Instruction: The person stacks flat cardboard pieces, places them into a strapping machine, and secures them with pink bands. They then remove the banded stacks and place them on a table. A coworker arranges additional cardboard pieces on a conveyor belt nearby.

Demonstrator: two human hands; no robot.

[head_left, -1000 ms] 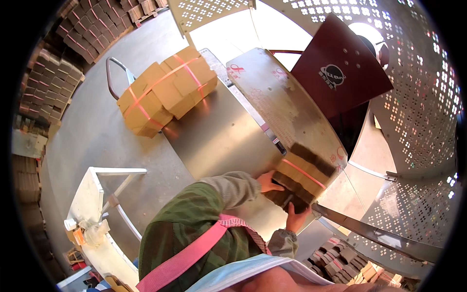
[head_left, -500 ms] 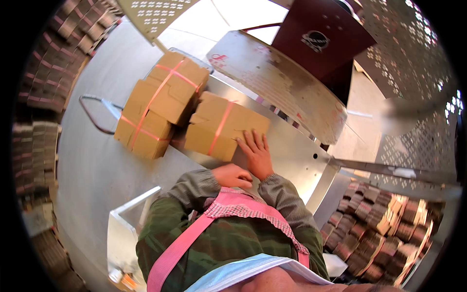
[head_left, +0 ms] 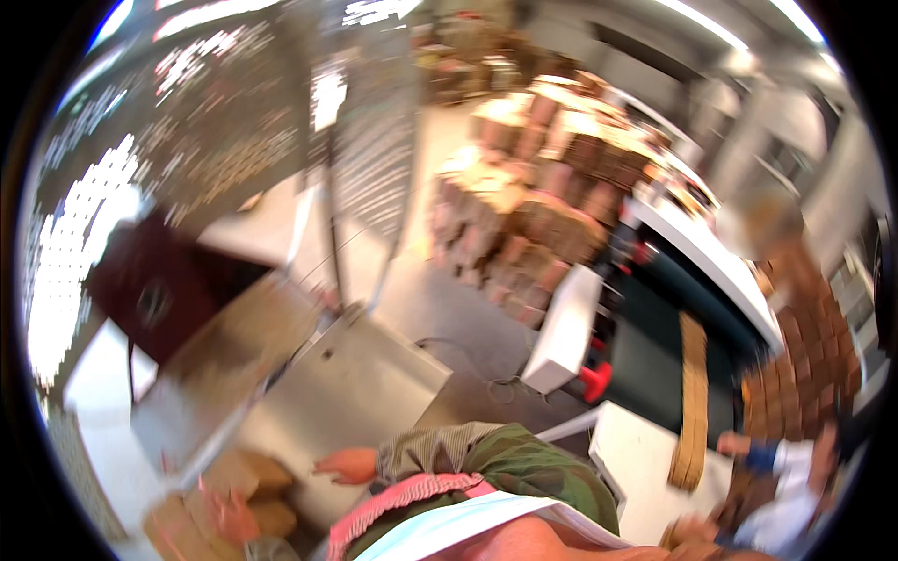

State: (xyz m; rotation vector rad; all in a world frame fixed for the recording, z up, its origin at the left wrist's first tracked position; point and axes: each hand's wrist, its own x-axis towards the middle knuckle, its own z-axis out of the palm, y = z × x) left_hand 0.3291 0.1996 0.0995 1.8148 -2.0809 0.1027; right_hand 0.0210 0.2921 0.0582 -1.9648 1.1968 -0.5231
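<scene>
Strapped brown cardboard bundles (head_left: 245, 470) are at the lower left, partly cut off and blurred. My left hand (head_left: 230, 514) rests against them, its fingers looking stretched out though smeared by motion. To the right of it, my right hand (head_left: 348, 465) hovers over the bare metal surface (head_left: 327, 397) with fingers extended and nothing in them. The striped cuff and green camouflage sleeve (head_left: 524, 467) of my right arm reach in from the right.
A belt machine (head_left: 645, 327) on the right carries a long strapped cardboard stack (head_left: 692, 402). Beside it is a co-worker's hand (head_left: 734, 442). Cardboard stacks (head_left: 524, 215) stand beyond; a dark red panel (head_left: 154, 290) and a perforated screen (head_left: 369, 159) are farther left.
The view has swung right, bringing the belt machine and co-worker into sight. My right hand has left the bundle it lay on; my left hand has moved onto the bundles.
</scene>
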